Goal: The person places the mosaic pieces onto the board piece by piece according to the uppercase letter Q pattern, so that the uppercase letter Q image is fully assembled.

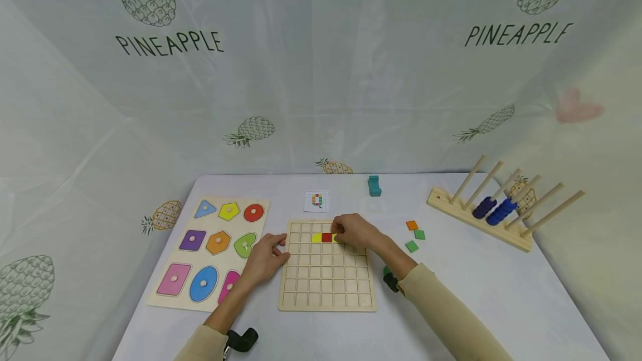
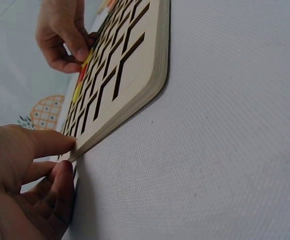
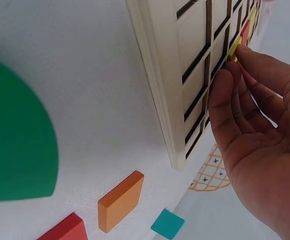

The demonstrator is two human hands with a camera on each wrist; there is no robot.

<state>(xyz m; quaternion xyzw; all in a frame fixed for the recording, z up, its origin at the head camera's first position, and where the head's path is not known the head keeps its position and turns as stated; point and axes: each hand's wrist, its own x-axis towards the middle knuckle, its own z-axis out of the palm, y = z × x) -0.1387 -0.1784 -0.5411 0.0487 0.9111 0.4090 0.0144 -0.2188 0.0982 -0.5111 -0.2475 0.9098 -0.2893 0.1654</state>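
Observation:
A wooden grid board [image 1: 326,302] with square recesses lies flat in the middle of the table. In one upper row a yellow tile [image 1: 316,238] sits beside a red tile [image 1: 327,237]. My right hand [image 1: 357,231] pinches another yellow tile [image 3: 233,51] between thumb and fingertips, right at the grid next to the red one; in the head view this hand partly covers it. At the board's left edge, my left hand [image 1: 267,258] touches the rim with thumb and fingertip spread along it, the other fingers loosely bent [image 2: 59,195].
Left of the board lies a shape puzzle [image 1: 200,249] with knobbed pieces. An orange tile [image 1: 412,225] and green tiles [image 1: 412,246] are scattered to the right. Farther back are a pattern card [image 1: 317,201], a teal block [image 1: 374,186] and a peg stand [image 1: 481,222] with blue beads.

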